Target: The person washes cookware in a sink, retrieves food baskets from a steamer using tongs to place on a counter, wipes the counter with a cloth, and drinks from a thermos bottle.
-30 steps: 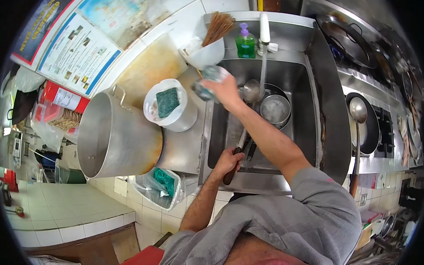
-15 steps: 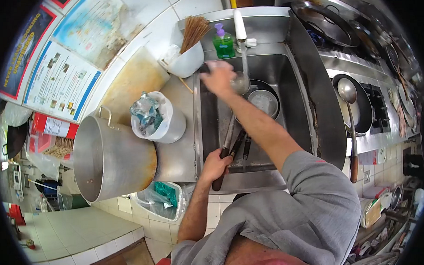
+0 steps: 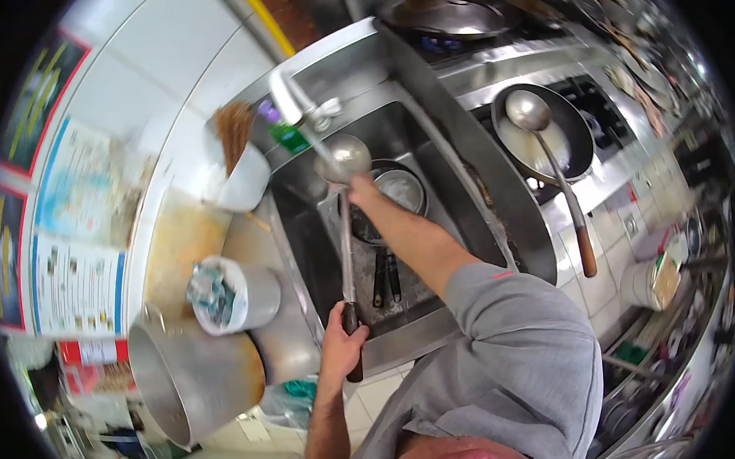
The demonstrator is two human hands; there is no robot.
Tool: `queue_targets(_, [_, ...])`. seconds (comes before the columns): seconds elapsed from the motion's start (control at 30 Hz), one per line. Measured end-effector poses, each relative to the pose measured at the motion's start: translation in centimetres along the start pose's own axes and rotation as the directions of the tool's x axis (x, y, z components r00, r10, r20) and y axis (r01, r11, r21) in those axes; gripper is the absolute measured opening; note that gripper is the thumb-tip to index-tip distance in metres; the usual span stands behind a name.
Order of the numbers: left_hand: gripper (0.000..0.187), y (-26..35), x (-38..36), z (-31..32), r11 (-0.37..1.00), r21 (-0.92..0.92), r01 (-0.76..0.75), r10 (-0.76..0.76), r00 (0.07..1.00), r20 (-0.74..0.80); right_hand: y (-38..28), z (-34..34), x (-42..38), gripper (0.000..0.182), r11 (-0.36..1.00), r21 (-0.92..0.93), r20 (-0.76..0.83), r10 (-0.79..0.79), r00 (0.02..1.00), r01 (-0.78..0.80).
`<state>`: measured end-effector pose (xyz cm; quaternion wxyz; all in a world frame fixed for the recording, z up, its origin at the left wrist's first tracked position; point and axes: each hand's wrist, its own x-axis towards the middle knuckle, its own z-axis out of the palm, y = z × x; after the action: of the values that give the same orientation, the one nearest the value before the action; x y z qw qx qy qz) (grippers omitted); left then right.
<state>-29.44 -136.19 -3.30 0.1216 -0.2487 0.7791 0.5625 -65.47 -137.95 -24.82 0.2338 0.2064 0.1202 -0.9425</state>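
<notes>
Grey sleeve nearest the cam, then your left hand [image 3: 339,344] clamped round the dark grip of the ladle [image 3: 346,230] at the sink's [image 3: 303,248] near edge. I'd judge you held it at the far end of the handle to keep the bowl out under the tap [image 3: 286,95]. Long axis ran almost straight away from you, handle near, bowl far, bowl facing up w/ water hitting it. Your right hand [image 3: 358,188] sat on the shaft just below the bowl, prob steadying or rubbing it; can't tell if fingers were closed. Hands were well apart along the shaft. Beyond: pot [image 3: 398,188] in the sink, soap bottle [image 3: 283,135], white bowl [image 3: 240,181] w/ sticks.
</notes>
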Motion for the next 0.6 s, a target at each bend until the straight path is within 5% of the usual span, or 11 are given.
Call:
queue_targets(0.07, [0.053,-2.4,3.6,0.8,0.969,0.181,-0.168,0.183,0.981,-0.070,-1.1,5.8,-0.5,0.026,0.971,-0.236,-0.247,-0.024,0.969,-0.037])
queue_targets(0.13, [0.054,-4.0,7.1,1.4,0.883,0.352,-0.310,0.373,0.919,-0.127,-2.6,10.6,-2.6,0.024,0.719,-0.688,-0.027,-0.158,0.987,0.096])
queue_targets(0.17, [0.054,-4.4,8.6,2.0,0.885,0.365,-0.290,0.373,0.910,-0.180,-3.5,12.3,-3.2,0.020,0.130,-0.969,0.185,-0.195,0.963,0.212])
queue_targets(0.23, [0.051,-5.1,11.4,3.1,0.850,0.442,-0.286,0.410,0.886,-0.215,-3.3,13.0,-0.3,0.022,-0.355,-0.860,0.474,-0.291,0.831,0.366])
queue_targets(0.33, [0.048,-5.8,16.8,3.9,0.921,0.269,-0.280,0.310,0.948,-0.074,-0.1,8.5,9.7,0.026,0.159,-0.732,0.450,-0.617,0.646,0.662])
queue_targets(0.37, [0.048,-8.8,20.9,3.2,0.874,0.196,-0.445,0.474,0.870,-0.135,-2.2,10.4,3.7,0.027,0.314,-0.830,0.329,-0.391,0.859,0.461])
queue_targets(0.4, [0.047,-6.4,22.8,1.9,0.873,0.249,-0.420,0.446,0.893,-0.055,-4.4,12.5,-2.8,0.029,0.355,-0.913,0.171,-0.123,0.978,0.204])
queue_targets(0.43, [0.034,-4.3,24.5,1.1,0.888,0.039,-0.459,0.460,0.884,-0.085,-5.0,11.7,-3.1,0.028,0.432,-0.901,0.112,0.170,0.979,0.028])
queue_targets(0.47, [0.038,0.7,23.5,1.6,0.918,-0.045,-0.393,0.364,0.884,-0.293,-5.5,10.7,-3.2,0.028,0.413,-0.896,0.044,0.448,0.893,-0.163])
queue_targets(0.53, [0.053,2.5,28.1,-0.9,0.833,-0.322,-0.449,0.325,0.869,-0.373,-5.0,9.7,-7.2,0.024,0.273,-0.962,0.107,0.384,0.917,-0.002])
queue_targets(0.6, [0.060,5.0,32.4,-1.7,0.704,-0.373,-0.605,0.365,0.757,-0.542,-5.2,8.5,-8.6,0.022,0.184,-0.978,0.039,0.618,0.785,-0.097])
